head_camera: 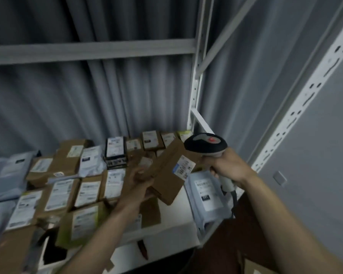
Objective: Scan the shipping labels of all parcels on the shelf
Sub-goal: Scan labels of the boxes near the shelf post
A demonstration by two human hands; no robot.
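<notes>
My left hand (140, 181) grips a brown cardboard parcel (167, 175) by its left edge and holds it tilted above the shelf. A white shipping label (183, 168) with barcodes faces up on the parcel's right end. My right hand (227, 166) grips the handle of a black and grey barcode scanner (206, 144), whose head sits just right of the label and points toward it. Several other labelled parcels (87, 191) lie flat on the white shelf (174, 218).
Grey plastic mailers (6, 175) lie at the left, and a white mailer (206, 192) lies under the scanner at the right. White slotted shelf uprights (297, 107) stand at the right. A grey curtain (87, 95) hangs behind. The scanner's cable (234, 198) drops off the shelf edge.
</notes>
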